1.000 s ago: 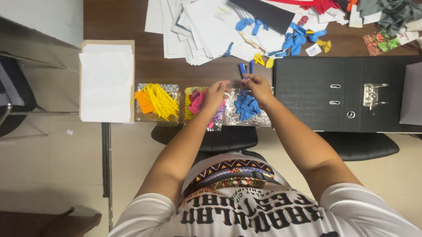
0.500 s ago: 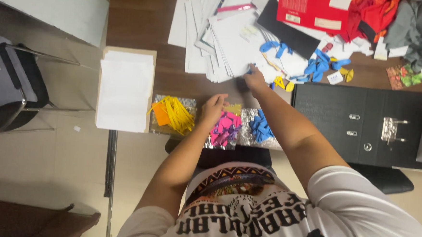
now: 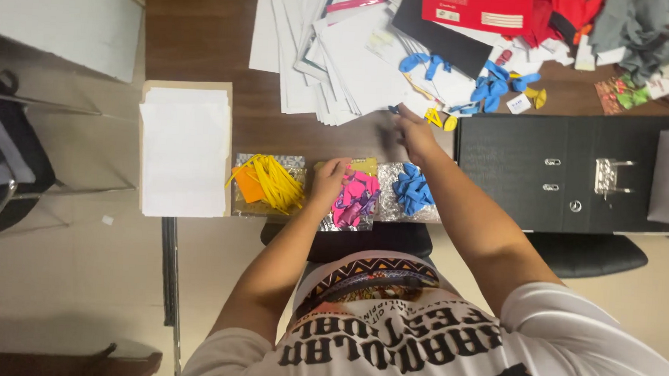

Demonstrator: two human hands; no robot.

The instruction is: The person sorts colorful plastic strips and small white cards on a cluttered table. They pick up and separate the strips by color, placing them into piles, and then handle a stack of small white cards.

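A: Where's the left hand (image 3: 329,181)?
B: Resting with fingers loosely curled, holding nothing, at the pink balloons (image 3: 355,198) in the middle foil tray.
A: And the right hand (image 3: 416,136)?
B: Reaching away toward the loose blue balloons (image 3: 492,85), up and right of it; I cannot tell its grip.

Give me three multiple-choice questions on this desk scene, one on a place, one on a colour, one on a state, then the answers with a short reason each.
1. Where is the left hand?
A. on the black binder
B. at the foil tray of pink balloons
C. on the chair

2. What colour are the balloons in the tray nearest the stack of white paper?
A. yellow
B. green
C. purple

3. How is the black binder lying?
A. shut
B. open and flat
C. standing upright

Answers:
1 B, it rests at the edge of the pink balloons.
2 A, the yellow balloons lie beside the stack of white paper.
3 B, the black binder shows its metal ring mechanism.
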